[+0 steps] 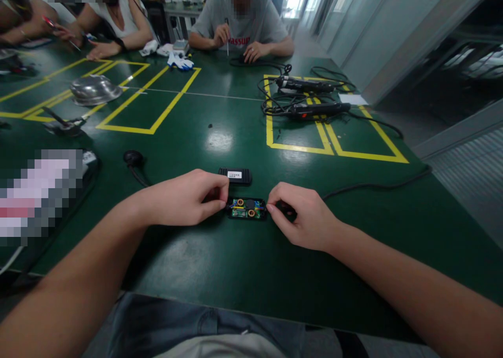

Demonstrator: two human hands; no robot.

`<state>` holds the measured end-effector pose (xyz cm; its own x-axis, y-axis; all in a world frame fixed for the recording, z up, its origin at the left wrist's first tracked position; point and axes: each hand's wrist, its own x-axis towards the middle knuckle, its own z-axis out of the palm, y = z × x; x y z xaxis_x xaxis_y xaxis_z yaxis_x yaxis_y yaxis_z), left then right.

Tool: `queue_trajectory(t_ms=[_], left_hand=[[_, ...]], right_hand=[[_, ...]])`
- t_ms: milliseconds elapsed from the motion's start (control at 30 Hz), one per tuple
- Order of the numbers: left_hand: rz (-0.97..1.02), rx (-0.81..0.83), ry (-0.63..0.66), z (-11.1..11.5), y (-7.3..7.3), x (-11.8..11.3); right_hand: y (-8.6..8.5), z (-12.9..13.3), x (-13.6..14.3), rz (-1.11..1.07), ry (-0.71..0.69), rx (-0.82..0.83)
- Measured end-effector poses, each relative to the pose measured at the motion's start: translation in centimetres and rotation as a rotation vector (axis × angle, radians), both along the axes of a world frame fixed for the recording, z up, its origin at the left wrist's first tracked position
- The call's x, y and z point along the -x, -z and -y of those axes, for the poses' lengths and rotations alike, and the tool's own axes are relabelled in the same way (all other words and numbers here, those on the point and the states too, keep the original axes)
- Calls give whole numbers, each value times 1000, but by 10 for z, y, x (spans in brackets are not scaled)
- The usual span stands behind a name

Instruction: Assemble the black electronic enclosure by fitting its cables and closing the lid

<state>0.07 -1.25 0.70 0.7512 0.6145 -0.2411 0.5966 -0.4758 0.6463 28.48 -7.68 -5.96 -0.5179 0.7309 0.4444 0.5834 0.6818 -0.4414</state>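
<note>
On the green table in front of me lies an open black plastic case (247, 217), its circuit board (245, 208) with two copper coils and coloured wires facing up. My left hand (192, 195) pinches the black cable where it enters the left end of the case. At the opposite end, thumb and forefinger of my right hand (301, 211) close on the other black cable (377, 185), which runs off to the right. The ribbed black cover (245, 176) with a white label rests just behind the case. A round black plug (133, 158) lies beyond my left forearm, its cord leading toward that hand.
Two black electric screwdrivers (314, 109) with tangled cords lie at the back right inside yellow tape lines. A metal bowl (95, 89) stands at the back left, near gloves (179, 61). A pixelated block (39, 198) covers something at left. Co-workers (243, 22) sit across the table.
</note>
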Motion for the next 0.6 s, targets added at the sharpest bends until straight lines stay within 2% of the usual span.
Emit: queue_trajectory(t_ms=[233,400,533,600], left_hand=[[-6,-12,-2,-3,5,-1],[-18,-64,14,-6,9,0],[71,-276,76,-5,12,-1],[96,-444,16,-4,15,-4]], right_hand=[[-2,1,1,47,21,76],[-4,1,2,83,22,36],[-3,0,2,84,11,5],[-2,0,2,77,21,-11]])
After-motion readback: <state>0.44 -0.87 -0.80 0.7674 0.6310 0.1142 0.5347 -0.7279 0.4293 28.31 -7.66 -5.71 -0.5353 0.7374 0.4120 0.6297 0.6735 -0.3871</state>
